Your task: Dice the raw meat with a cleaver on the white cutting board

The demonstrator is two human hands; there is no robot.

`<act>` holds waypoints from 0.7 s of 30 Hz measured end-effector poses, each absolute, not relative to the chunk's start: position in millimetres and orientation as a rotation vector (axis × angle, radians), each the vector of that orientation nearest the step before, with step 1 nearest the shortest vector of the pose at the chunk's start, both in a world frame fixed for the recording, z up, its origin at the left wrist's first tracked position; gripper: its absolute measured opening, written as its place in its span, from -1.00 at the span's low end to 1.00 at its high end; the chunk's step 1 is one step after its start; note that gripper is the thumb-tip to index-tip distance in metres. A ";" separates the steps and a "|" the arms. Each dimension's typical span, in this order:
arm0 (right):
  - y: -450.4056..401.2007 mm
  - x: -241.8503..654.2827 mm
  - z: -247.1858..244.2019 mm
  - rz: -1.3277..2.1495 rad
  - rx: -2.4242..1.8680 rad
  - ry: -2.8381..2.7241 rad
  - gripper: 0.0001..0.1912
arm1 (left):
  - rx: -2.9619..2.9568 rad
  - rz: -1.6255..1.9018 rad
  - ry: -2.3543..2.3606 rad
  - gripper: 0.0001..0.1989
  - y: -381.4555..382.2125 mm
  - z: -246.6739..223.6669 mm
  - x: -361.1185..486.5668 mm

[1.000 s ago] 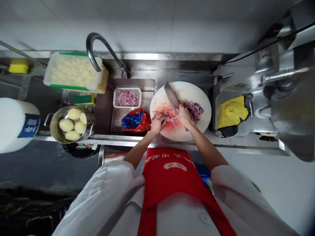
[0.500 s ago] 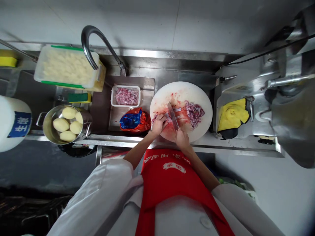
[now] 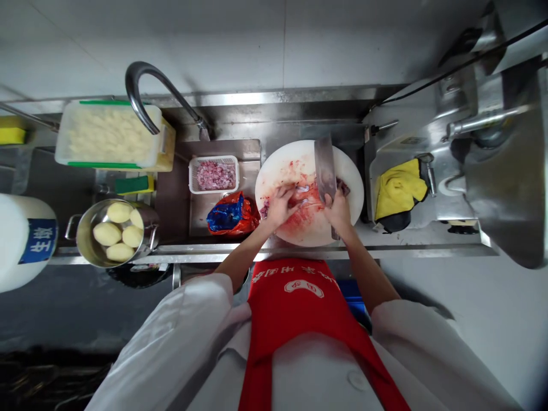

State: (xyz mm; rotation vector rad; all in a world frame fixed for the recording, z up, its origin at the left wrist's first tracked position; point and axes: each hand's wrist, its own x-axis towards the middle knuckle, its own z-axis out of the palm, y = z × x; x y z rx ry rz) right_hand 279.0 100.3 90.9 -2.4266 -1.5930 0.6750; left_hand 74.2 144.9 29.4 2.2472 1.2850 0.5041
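Observation:
My right hand (image 3: 339, 212) is closed round the handle of a cleaver (image 3: 326, 166), whose broad blade face shows over the right part of a round white cutting board (image 3: 282, 157). Behind the blade and hand, most of a pile of chopped dark-red meat (image 3: 343, 187) is hidden. My left hand (image 3: 280, 206) rests on the board's left half, fingers apart, beside pale, bloody strips (image 3: 303, 188). A small clump of meat (image 3: 264, 209) lies at the left rim. Red smears cover the middle of the board.
Left of the board, a sink holds a white basket (image 3: 235, 177) of diced meat and a red-and-blue plastic bag (image 3: 240, 214). Further left are a pot (image 3: 85, 240) of peeled potatoes, a lidded tub (image 3: 64, 142) and a faucet (image 3: 141, 68). A yellow cloth (image 3: 400, 188) lies to the right.
My right hand has carried the cleaver right, from the strips to the meat pile, and turned its blade broadside. My left hand has shifted slightly right and spread its fingers. The view has shifted slightly.

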 end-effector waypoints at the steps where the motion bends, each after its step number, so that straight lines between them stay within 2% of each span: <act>1: 90.3 285.2 88.8 0.670 -2.404 -1.578 -0.59 | 2.299 0.404 1.254 -0.46 152.2 32.2 85.6; 3: 70.8 294.2 82.8 0.673 -2.366 -1.553 -0.61 | 2.372 0.131 1.196 -0.42 161.5 36.0 106.9; 5: 52.2 298.5 76.2 0.674 -2.354 -1.517 -0.64 | 2.362 -0.107 1.204 -0.53 161.9 37.0 122.1; 8: 27.9 298.5 70.0 0.717 -2.366 -1.467 -0.68 | 2.267 -0.178 1.262 -0.55 154.8 33.5 130.7; 11: 9.5 295.4 70.5 0.817 -2.412 -1.421 -0.71 | 2.022 0.051 1.225 -0.69 158.2 27.1 126.2; 14: -2.6 291.9 74.6 0.908 -2.473 -1.397 -0.70 | 1.530 0.384 1.171 -0.85 182.0 22.0 108.1; 17: -8.3 287.1 77.1 1.010 -2.496 -1.459 -0.71 | 1.125 0.811 1.203 -0.79 220.3 20.5 68.2; 21: -8.0 279.4 76.2 1.099 -2.507 -1.558 -0.74 | 0.897 1.241 1.440 -0.72 274.5 20.1 -15.0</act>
